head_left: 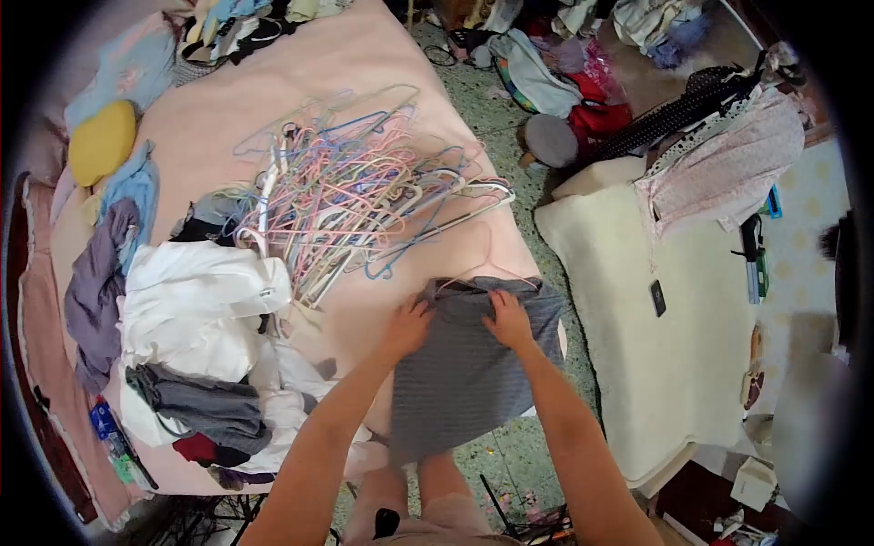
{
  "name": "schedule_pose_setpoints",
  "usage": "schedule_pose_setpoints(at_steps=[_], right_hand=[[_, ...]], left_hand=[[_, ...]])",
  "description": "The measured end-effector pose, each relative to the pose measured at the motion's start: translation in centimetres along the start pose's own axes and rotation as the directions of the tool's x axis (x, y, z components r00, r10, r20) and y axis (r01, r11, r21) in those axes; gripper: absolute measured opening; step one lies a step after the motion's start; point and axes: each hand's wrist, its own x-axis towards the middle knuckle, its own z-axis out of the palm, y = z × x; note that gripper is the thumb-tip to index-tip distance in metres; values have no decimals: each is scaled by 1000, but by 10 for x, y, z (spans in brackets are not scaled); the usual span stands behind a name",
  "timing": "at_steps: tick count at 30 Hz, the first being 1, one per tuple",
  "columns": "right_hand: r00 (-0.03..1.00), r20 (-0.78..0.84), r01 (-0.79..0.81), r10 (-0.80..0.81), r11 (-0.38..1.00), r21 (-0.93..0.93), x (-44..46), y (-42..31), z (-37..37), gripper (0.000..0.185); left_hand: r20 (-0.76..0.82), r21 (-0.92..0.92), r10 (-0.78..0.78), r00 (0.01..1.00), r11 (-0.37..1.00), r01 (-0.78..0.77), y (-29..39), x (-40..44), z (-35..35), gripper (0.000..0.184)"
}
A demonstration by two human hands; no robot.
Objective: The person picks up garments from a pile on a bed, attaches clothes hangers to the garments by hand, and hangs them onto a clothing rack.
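Note:
A dark grey, finely striped garment (469, 382) hangs over the near right edge of the bed, its lower part in front of my legs. A thin pink hanger (488, 259) sits at its top opening, with the hook pointing away from me and its lower part hidden in the cloth. My left hand (410, 328) is closed on the garment's upper left edge. At the top opening, below the hanger, my right hand (507, 320) has its fingers closed on the cloth. What kind of garment it is, I cannot tell.
A tangled heap of coloured hangers (364, 191) covers the bed's middle. White clothes (200, 300), a dark grey garment (200, 405) and a yellow cushion (103, 143) lie to the left. On the right, a cream-covered seat (628, 364) bears a phone (657, 298) and a pale pink garment (719, 173).

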Motion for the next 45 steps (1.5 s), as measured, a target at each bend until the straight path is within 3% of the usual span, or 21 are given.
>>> schedule_pose_setpoints(at_steps=[1,5,8,13,16,18,21,22,24,25,27,29,31,33,34,35,37,39,40,42,45], right_hand=[[979,206,1,-1,1000,-1,-4,-9,2,59],[993,104,-53,60,996,-66,-2,-29,6,60],[986,170,-2,2,1000,1,7,-66,-3,59],[929,304,203,-213,977,62,28,-172,-15,56],[869,142,453,-475,877,161,35,-252,-22,50],[824,182,494,-537,837,235,32,-314,-20,49],[698,110,622,-708,675,398,25,-405,-12,44],[696,111,624,-710,674,396,13,-434,-13,44],[760,106,447,-641,633,632,-9,-488,-21,34],[762,102,450,-639,636,627,-19,-511,-24,34],[853,137,332,-504,726,602,-35,-548,-25,36],[870,157,289,-467,742,605,-43,-570,-14,36],[886,177,241,-428,753,613,-41,-576,1,37],[863,193,294,-466,776,558,-29,-574,17,39],[839,180,297,-513,710,639,-24,-570,20,30],[842,172,302,-512,710,636,-17,-564,20,30],[695,356,-156,-625,353,923,-11,-563,-3,15],[638,424,-157,-643,431,889,-21,-575,-88,7],[599,381,-36,-705,452,891,-20,-579,-116,9],[558,296,165,-775,453,876,-21,-581,-168,12],[641,296,250,-708,558,791,-27,-574,-251,14]], left_hand=[[15,-44,-15,1000,999,16,1,-2,-4,44],[-158,-212,-70,985,977,36,-7,-37,-38,40],[-352,-340,-190,916,938,64,-20,-86,-77,38],[-573,-414,-513,640,854,314,-49,-219,-136,28],[-759,-413,-557,338,813,411,-57,-294,-174,18],[-785,-473,-600,152,740,478,-61,-338,-192,17],[-815,-440,-579,22,643,627,-78,-389,-205,27],[-797,-484,-604,21,658,577,-88,-399,-201,29],[-768,-559,-640,-6,666,494,-105,-410,-198,32],[-784,-524,-620,13,673,522,-111,-413,-201,29],[-708,-660,-698,108,708,252,-130,-416,-203,29],[-521,-755,-788,328,604,253,-142,-416,-207,25],[-609,-665,-683,403,717,211,-153,-412,-200,24],[-509,-751,-709,489,643,150,-164,-412,-199,29],[-515,-748,-703,490,648,143,-165,-413,-206,29],[-568,-704,-726,388,673,229,-165,-413,-213,35],[-709,-593,-653,266,756,277,-169,-415,-235,49],[-888,-356,-401,223,909,218,-156,-407,-268,50],[-894,-348,-390,220,914,208,-152,-405,-281,50],[-595,-578,-438,674,816,20,-142,-399,-304,39],[-485,-532,-367,794,844,65,-126,-383,-333,27]])
